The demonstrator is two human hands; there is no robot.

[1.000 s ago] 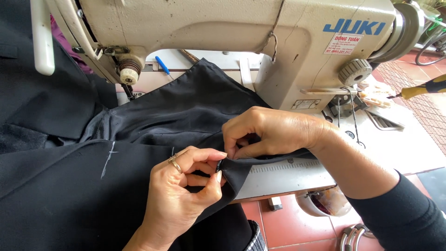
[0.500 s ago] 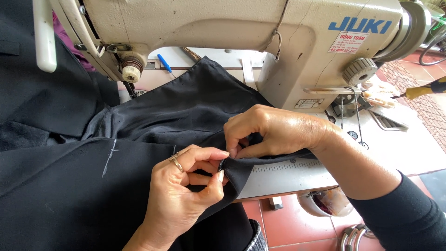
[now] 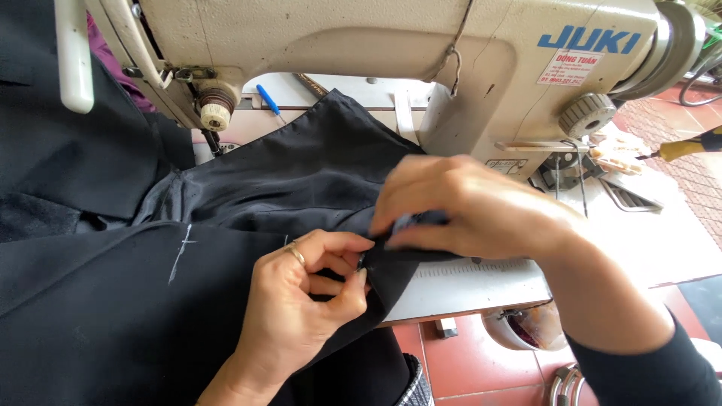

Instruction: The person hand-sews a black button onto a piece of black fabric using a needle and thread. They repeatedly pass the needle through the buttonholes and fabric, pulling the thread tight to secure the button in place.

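Both grips pinch the black fabric (image 3: 301, 173) edge: left hand (image 3: 308, 316) closed on the fold, right hand (image 3: 466, 207) pressing it flat (keeping it taut) just before the sewing machine (image 3: 391, 45), above the surface (image 3: 466, 289).

— Were there any labels or signs in view?

— Three, all on the cream sewing machine (image 3: 361, 45). Large blue lettering (image 3: 585, 37) ran across its upper right body. Just below sat a small white rectangular sticker (image 3: 569, 67) with red print (slightly tilted). Lower down, a small pale plate (image 3: 505, 165) sat near the base, partly hidden by a hand.

— Any packages or screens?

— None.
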